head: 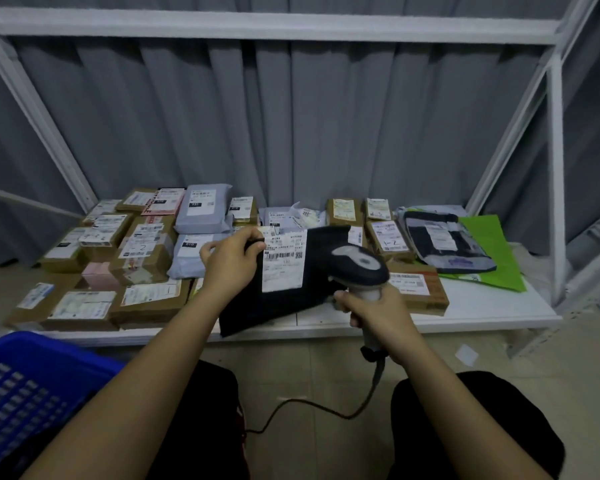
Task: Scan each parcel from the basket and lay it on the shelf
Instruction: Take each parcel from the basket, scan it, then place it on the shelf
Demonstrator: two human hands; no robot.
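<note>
While held over shelf [482, 306]: black parcel [291, 292], L hand [234, 261] pinching top-left edge.
R hand [378, 311] clenched round scanner [359, 266], just right of label [284, 263].

Above the front edge of the shelf [482, 306] the left hand [231, 261] holds a parcel [284, 292], with the scanner [359, 268] in the right hand [378, 310] just right of it, more parcels [146, 258] lying on the shelf behind, and the basket [32, 382] before its left end.

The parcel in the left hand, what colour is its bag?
Black, with a white shipping label; the black parcel shows best in the head view.
</note>
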